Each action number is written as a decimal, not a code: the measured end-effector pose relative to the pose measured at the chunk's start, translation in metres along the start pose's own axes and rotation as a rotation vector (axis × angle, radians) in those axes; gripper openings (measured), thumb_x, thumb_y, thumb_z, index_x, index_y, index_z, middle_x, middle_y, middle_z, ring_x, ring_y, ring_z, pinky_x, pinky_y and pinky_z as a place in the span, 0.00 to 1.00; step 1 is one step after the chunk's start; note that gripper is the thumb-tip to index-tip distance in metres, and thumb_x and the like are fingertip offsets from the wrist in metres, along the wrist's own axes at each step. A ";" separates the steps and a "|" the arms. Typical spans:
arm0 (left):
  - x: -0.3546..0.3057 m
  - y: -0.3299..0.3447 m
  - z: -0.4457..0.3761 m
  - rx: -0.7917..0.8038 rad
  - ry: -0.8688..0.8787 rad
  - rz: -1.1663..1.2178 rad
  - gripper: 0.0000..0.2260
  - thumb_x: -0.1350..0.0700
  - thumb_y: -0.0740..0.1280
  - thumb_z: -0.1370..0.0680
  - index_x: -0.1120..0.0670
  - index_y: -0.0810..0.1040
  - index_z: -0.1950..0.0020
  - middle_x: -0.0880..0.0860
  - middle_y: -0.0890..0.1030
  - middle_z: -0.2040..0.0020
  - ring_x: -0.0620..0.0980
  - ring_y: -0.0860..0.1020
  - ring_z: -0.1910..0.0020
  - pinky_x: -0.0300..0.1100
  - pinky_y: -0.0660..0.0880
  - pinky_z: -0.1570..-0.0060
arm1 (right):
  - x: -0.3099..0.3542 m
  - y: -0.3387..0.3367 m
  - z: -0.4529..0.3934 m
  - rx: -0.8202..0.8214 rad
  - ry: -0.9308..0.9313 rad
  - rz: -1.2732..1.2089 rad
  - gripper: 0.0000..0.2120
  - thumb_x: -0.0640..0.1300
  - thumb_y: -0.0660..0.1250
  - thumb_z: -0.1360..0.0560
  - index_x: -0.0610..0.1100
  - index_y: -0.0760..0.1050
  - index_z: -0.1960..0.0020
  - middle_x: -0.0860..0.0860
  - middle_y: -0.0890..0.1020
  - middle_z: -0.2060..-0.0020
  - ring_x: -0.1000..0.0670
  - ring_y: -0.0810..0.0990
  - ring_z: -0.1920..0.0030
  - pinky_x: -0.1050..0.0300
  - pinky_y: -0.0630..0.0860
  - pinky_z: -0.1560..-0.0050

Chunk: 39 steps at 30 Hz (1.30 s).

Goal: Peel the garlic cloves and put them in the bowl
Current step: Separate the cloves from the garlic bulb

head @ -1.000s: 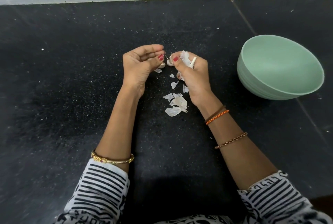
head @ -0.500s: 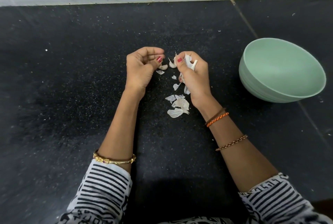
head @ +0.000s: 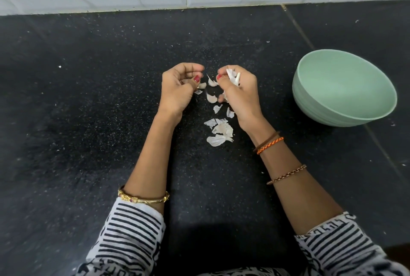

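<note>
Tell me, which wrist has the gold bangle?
The left wrist: its gold bangle sits just above the striped sleeve. The right arm wears an orange thread band and a thin chain instead.

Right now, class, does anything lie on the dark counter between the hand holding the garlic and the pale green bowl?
Nothing visible does. The right hand grips the white garlic, and the stretch of speckled black counter from there to the pale green bowl is bare. The papery peels lie between the wrists, off that path.
</note>
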<state>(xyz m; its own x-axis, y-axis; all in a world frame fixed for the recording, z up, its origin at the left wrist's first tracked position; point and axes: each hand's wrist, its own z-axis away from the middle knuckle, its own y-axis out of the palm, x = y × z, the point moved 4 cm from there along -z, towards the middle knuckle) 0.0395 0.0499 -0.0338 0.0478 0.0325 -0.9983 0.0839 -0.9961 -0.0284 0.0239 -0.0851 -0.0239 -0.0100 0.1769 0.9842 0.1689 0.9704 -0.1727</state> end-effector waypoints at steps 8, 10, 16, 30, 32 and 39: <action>0.006 -0.003 -0.004 -0.016 0.042 -0.202 0.17 0.74 0.59 0.26 0.53 0.78 0.54 0.45 0.78 0.60 0.39 0.76 0.62 0.30 0.72 0.59 | 0.003 -0.013 -0.003 -0.051 -0.031 0.108 0.05 0.39 0.67 0.27 0.46 0.80 0.54 0.57 0.78 0.68 0.61 0.75 0.72 0.63 0.75 0.68; 0.006 -0.003 -0.004 0.006 0.047 -0.200 0.16 0.72 0.60 0.26 0.52 0.78 0.55 0.46 0.79 0.60 0.41 0.78 0.61 0.31 0.73 0.58 | 0.006 -0.008 -0.003 0.061 -0.109 0.302 0.04 0.42 0.72 0.30 0.47 0.82 0.56 0.58 0.79 0.67 0.59 0.78 0.65 0.58 0.77 0.60; 0.006 -0.004 -0.003 0.039 0.047 -0.164 0.12 0.68 0.64 0.24 0.52 0.80 0.55 0.49 0.82 0.60 0.44 0.81 0.59 0.37 0.77 0.56 | 0.007 0.009 0.006 0.311 -0.159 0.911 0.11 0.50 0.70 0.28 0.50 0.79 0.46 0.49 0.81 0.51 0.47 0.77 0.47 0.57 0.69 0.55; -0.013 0.011 0.008 0.156 0.093 0.009 0.11 0.70 0.67 0.27 0.60 0.79 0.47 0.42 0.81 0.71 0.35 0.77 0.70 0.25 0.69 0.69 | -0.001 -0.011 0.001 -0.032 0.007 -0.040 0.10 0.38 0.65 0.24 0.47 0.79 0.61 0.55 0.79 0.69 0.64 0.75 0.73 0.70 0.68 0.76; -0.014 0.013 0.009 0.164 0.118 0.007 0.10 0.69 0.68 0.27 0.58 0.80 0.49 0.42 0.82 0.69 0.35 0.77 0.69 0.25 0.69 0.68 | -0.002 -0.011 0.002 -0.034 -0.007 -0.051 0.09 0.37 0.65 0.24 0.47 0.79 0.60 0.56 0.79 0.70 0.65 0.75 0.73 0.70 0.68 0.75; -0.012 0.010 0.008 0.106 0.078 -0.012 0.03 0.65 0.70 0.28 0.58 0.82 0.58 0.48 0.82 0.66 0.37 0.75 0.70 0.28 0.68 0.71 | -0.001 -0.009 0.002 -0.053 -0.102 -0.107 0.04 0.36 0.68 0.26 0.38 0.81 0.54 0.54 0.80 0.66 0.65 0.78 0.69 0.73 0.69 0.69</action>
<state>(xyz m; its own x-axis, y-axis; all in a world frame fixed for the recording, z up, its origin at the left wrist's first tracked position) 0.0314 0.0391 -0.0227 0.1252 0.0472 -0.9910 -0.0206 -0.9985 -0.0501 0.0204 -0.0940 -0.0238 -0.1305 0.0912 0.9872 0.2133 0.9750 -0.0618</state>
